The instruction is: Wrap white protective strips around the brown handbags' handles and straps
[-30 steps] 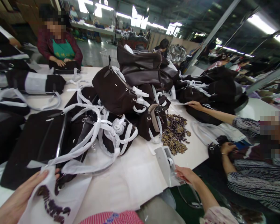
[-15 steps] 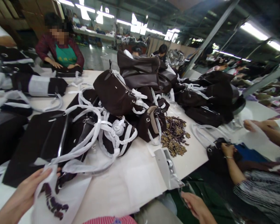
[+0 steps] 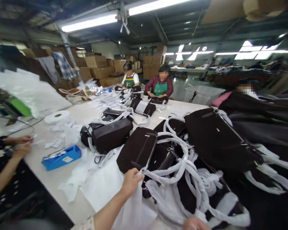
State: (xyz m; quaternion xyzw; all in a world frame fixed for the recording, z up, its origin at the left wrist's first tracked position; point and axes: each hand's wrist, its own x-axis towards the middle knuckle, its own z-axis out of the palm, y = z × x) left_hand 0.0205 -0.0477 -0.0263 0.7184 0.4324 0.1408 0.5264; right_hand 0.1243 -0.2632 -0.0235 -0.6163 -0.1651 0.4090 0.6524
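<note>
My left hand [image 3: 132, 183] is closed in a pinch on a thin white sheet [image 3: 131, 212], which hangs below the fingers. Right beside the fingertips lies a dark brown handbag [image 3: 136, 150] with a silver zip edge. Its handle [image 3: 170, 177] and those of the bags nearby are wrapped in white tissue. At the bottom edge my right hand [image 3: 196, 223] shows only in part, smeared and near a white-wrapped strap; its fingers cannot be made out.
More dark bags [image 3: 213, 137] are heaped on the right. A blue box [image 3: 62, 158], a white roll [image 3: 57, 117] and paper scraps lie on the table [image 3: 48, 185] to the left. A co-worker's hands [image 3: 21, 145] are at the left edge; two people sit across the table.
The view has swung left, bringing the blue box and roll into sight. My left hand still pinches the white sheet; the purple chain seen at it before no longer shows. My right hand has come over the table's front.
</note>
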